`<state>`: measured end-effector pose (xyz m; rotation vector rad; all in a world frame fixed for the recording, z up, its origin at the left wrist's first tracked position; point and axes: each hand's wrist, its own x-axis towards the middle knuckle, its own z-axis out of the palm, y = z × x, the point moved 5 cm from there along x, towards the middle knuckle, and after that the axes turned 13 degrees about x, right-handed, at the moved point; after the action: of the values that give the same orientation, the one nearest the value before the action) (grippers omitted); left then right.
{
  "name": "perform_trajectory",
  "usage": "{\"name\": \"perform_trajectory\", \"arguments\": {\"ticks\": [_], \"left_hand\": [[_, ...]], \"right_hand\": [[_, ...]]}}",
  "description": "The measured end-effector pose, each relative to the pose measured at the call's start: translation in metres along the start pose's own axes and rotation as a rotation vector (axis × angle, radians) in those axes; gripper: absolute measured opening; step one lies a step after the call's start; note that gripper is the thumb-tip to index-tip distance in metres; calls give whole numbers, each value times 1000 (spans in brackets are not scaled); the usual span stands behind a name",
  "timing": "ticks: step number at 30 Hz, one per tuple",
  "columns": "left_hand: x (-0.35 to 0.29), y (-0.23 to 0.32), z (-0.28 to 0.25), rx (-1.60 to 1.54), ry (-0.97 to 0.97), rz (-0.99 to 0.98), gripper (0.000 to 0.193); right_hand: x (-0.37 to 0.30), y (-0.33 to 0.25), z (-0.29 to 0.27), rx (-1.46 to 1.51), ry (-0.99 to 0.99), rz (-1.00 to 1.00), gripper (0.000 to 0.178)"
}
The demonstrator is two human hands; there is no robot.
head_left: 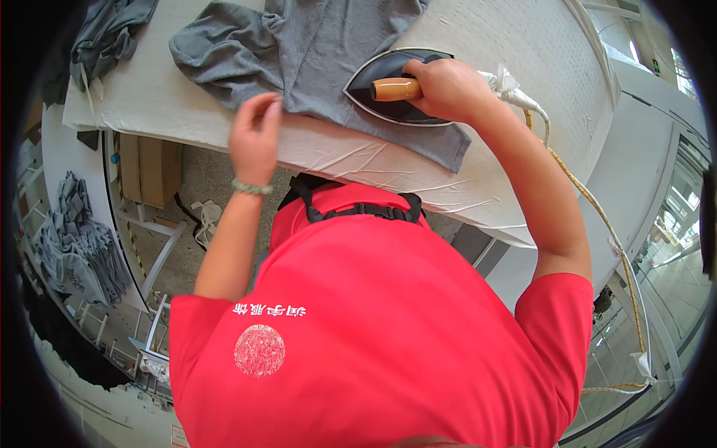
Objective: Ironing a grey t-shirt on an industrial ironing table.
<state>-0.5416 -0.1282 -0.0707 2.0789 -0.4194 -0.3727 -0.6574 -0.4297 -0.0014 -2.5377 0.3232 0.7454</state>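
Grey garment spread on the white padded ironing table, upper centre of the head view. Soft knit, mid-grey, no print visible. 1 sleeve bunched in folds toward the upper left; lower hem runs along the near edge of the table, ending in a flat corner at right. Fabric under the iron lies smooth; creases remain around the sleeve.

Right hand wrapped tight around the tan wooden handle of the iron, fingers closed over it. Iron dark-bodied with a pale rim, pointed nose toward the left, soleplate flat on the garment. Yellow braided cord leads off the iron's rear, past the table's right edge and down.

Left hand at the garment's near hem, fingertips curled down onto the cloth edge, thumb alongside; whether it pinches or only presses, cannot tell. Green bead bracelet on that wrist.

Second grey cloth heaped at the table's far left corner. Stack of grey garments lower left, below table level.
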Motion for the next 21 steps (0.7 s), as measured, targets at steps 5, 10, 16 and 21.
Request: {"name": "perform_trajectory", "arguments": {"ticks": [5,10,16,21], "left_hand": [[4,-71,-60,-292,168,-339,25],[8,-69,-51,-582,131,-607,34],[28,-75,-36,-711,49,-637,43],[60,-58,-17,-882,-61,-699,40]], "right_hand": [[5,-9,2,94,115,84,32],[-24,-57,42,138,-38,57,35],[-95,-13,68,310,133,429,41],[-189,156,96,503,591,701,43]]}}
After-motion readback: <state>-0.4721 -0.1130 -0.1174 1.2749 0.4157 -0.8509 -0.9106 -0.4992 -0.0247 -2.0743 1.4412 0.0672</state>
